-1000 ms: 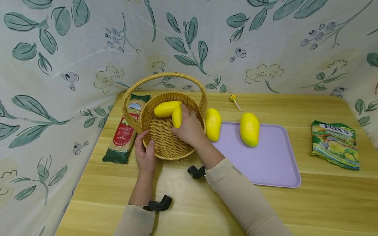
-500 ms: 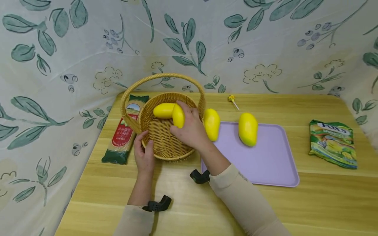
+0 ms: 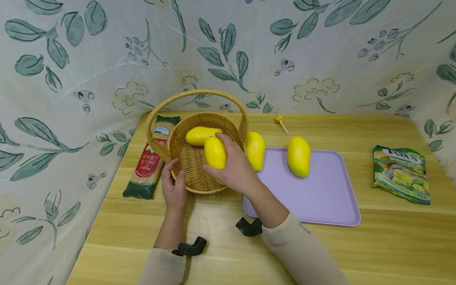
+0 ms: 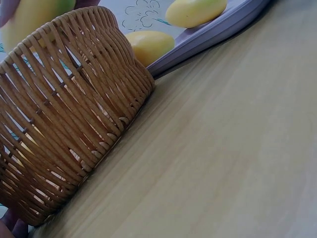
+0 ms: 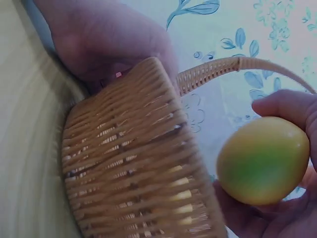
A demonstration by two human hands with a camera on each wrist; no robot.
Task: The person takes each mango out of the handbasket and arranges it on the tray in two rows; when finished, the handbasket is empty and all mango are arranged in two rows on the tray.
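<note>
A wicker basket (image 3: 197,168) with a tall arched handle stands on the table, and a yellow mango (image 3: 198,136) lies inside it. My right hand (image 3: 239,171) grips a second mango (image 3: 215,152) above the front right part of the basket. In the right wrist view this mango (image 5: 262,161) shows a green patch between thumb and fingers, apart from the basket wall. At the basket's front left, my left hand (image 3: 174,188) holds its side, thumb and a finger at the rim; the other fingers are mostly hidden in the head view.
A lilac tray (image 3: 320,198) lies right of the basket, with one mango (image 3: 299,156) on it and another mango (image 3: 255,151) at its left corner. Left of the basket is a spaghetti pack (image 3: 147,162). A lollipop (image 3: 280,122) and a FOX'S candy bag (image 3: 400,174) lie farther right.
My right hand has raised the mango from inside the basket and brought it toward the front, away from the mango left inside. The left hand has stayed at the basket's side.
</note>
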